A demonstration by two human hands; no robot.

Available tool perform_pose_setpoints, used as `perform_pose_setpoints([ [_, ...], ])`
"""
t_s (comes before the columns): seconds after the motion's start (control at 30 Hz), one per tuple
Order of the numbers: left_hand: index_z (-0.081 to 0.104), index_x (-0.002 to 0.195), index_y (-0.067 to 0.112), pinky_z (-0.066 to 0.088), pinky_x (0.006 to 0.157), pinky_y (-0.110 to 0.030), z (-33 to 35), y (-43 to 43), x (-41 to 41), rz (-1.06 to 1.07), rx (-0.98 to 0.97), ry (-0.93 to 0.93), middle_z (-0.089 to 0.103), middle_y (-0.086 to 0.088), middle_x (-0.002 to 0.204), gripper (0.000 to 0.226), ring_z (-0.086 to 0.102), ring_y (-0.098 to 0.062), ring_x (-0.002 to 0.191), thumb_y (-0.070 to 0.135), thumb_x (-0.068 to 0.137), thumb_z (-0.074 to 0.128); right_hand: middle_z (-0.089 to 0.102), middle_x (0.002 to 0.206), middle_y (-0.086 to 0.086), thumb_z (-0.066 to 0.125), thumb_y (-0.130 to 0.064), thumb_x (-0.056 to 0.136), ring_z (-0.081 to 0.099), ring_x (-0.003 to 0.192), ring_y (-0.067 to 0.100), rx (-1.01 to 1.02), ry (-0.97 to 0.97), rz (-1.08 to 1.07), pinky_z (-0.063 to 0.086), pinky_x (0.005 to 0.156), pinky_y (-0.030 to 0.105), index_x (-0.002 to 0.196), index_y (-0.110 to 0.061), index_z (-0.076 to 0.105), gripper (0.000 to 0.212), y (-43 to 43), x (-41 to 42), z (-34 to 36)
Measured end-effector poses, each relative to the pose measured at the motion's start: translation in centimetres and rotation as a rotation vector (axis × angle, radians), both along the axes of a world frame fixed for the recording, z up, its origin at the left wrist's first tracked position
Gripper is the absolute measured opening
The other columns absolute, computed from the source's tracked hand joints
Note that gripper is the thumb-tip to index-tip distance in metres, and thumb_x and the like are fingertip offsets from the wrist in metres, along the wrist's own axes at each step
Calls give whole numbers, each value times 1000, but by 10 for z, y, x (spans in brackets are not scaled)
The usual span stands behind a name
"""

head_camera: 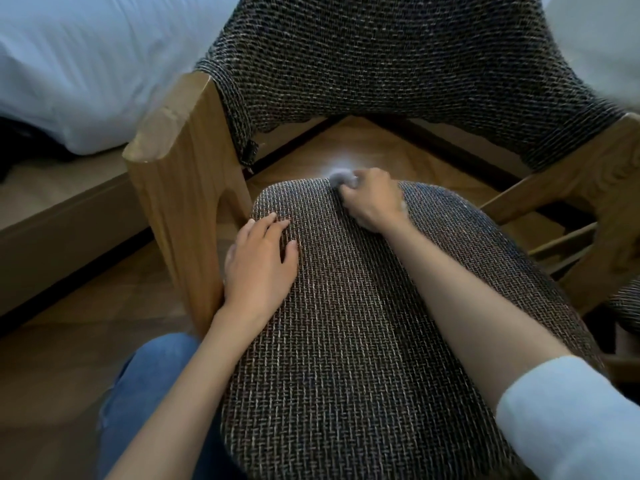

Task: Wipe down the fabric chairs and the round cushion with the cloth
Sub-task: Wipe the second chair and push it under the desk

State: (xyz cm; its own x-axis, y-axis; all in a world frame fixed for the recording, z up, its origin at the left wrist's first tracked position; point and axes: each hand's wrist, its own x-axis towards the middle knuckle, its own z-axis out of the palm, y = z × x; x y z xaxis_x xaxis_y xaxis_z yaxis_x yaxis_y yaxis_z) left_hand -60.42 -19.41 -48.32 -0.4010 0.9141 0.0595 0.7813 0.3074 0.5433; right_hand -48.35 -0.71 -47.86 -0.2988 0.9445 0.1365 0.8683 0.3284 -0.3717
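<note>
One brown woven chair seat [346, 323]: left hand [259, 265] released flat on it; right hand [372, 200] grasps pale bunched cloth [339, 176] at far edge, may overshoot.

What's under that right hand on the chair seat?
The right hand grips a pale, blurred cloth that peeks out at the far edge of the chair seat. The rest is hidden beneath it.

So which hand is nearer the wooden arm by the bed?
Left. The left hand lies on the seat beside the wooden arm; the right hand grips the cloth farther away.
</note>
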Motion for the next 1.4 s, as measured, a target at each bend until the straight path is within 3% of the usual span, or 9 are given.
perform_pose_setpoints([
  [0.07, 36, 147, 21, 23, 117, -45, -2, -6, 2, -4, -29, 15, 27, 5, 157, 50, 14, -19, 147, 39, 101, 39, 69, 80, 0, 47, -37, 88, 64, 76, 23, -18, 73, 136, 55, 70, 37, 90, -22, 70, 28, -23, -36, 1],
  [0.13, 30, 149, 17, 19, 119, -42, -3, -10, 4, 3, -35, 39, 24, 2, 158, 54, 12, -20, 147, 40, 101, 38, 72, 89, 1, 51, -41, 87, 65, 83, 23, -31, 95, 228, 53, 72, 35, 100, -25, 72, 29, -40, -64, 5],
  [0.23, 26, 150, 11, 16, 120, -40, -3, -13, 7, 18, -36, 60, 22, -3, 158, 58, 13, -23, 147, 39, 101, 37, 69, 102, 5, 55, -46, 86, 64, 95, 28, -1, 64, 272, 45, 72, 35, 111, -28, 70, 34, -54, -76, 6],
  [0.33, 29, 150, 13, 17, 119, -42, -3, -14, 7, 14, -35, 70, 23, -3, 158, 56, 14, -24, 147, 39, 101, 37, 63, 101, 4, 54, -46, 88, 62, 92, 25, 73, 26, 287, 39, 66, 32, 108, -31, 69, 29, -61, -62, 3],
  [0.57, 33, 148, 20, 20, 118, -47, 1, -16, 5, -22, -62, 54, 22, -1, 158, 51, 13, -25, 146, 40, 102, 35, 59, 101, 8, 56, -44, 91, 63, 87, 29, 115, -126, -24, 40, 65, 31, 94, -18, 68, 29, -30, 43, 2],
  [0.77, 33, 148, 20, 20, 117, -49, 3, -17, 6, -24, -73, 46, 22, -1, 158, 51, 13, -24, 147, 41, 102, 34, 57, 111, 16, 53, -38, 92, 59, 101, 41, 126, -195, -288, 45, 79, 42, 111, -16, 67, 32, -10, 129, 13],
  [0.97, 34, 148, 20, 20, 118, -48, 3, -18, 7, -27, -66, 52, 23, -2, 158, 51, 14, -25, 147, 40, 102, 35, 68, 103, 12, 55, -39, 87, 63, 100, 36, 55, -16, -428, 47, 82, 38, 103, -19, 70, 30, -22, 121, 14],
  [1.23, 30, 150, 17, 11, 121, -42, 3, -26, 12, -44, -49, 74, 20, -4, 159, 52, 10, -25, 148, 38, 102, 34, 67, 78, -4, 53, -39, 91, 63, 76, 17, -69, 120, -21, 42, 65, 25, 96, -23, 72, 25, -82, -13, 7],
  [1.4, 30, 150, 17, 9, 121, -41, 3, -32, 12, -58, -43, 71, 19, -4, 159, 53, 8, -25, 148, 38, 102, 35, 71, 84, 0, 57, -47, 88, 67, 77, 21, -13, 122, 121, 57, 72, 39, 99, -23, 73, 31, -91, -20, 5],
])
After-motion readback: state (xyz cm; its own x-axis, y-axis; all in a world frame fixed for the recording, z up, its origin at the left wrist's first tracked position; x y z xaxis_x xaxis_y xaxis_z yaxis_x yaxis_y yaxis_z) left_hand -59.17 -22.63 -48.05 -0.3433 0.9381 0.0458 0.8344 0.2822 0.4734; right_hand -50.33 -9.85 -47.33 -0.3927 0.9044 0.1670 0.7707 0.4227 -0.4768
